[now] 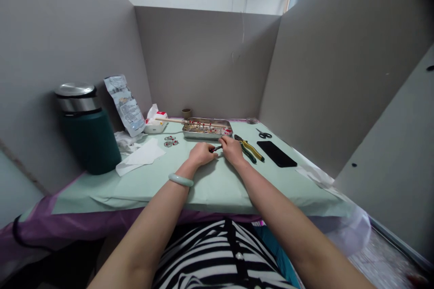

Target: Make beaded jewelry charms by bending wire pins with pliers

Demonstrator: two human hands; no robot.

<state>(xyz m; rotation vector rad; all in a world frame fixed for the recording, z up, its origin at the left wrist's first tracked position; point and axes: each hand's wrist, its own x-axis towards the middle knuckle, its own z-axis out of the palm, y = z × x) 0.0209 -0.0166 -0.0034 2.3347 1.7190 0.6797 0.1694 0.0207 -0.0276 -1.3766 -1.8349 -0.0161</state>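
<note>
My left hand [202, 154] is closed around a slim dark tool [216, 149] whose end points to my other hand. Its kind cannot be made out. Just right of it, my right hand [232, 149] is closed in a pinch near the tool's tip; what lies between the fingers is too small to see. Beyond both hands stands a metal tray [206, 136] with red and gold beaded pieces and a wooden stick [169, 120] across it. Pliers with yellow and green handles [251, 149] lie beside my right hand. Several red-beaded ornaments [171, 141] lie to the left.
At the right are a black phone [276, 154] and small scissors [264, 134]. A green thermos [88, 140], a foil pouch [125, 104], white paper [140, 158] and a tissue pack [156, 123] stand or lie left. Grey partitions [206, 63] enclose the table.
</note>
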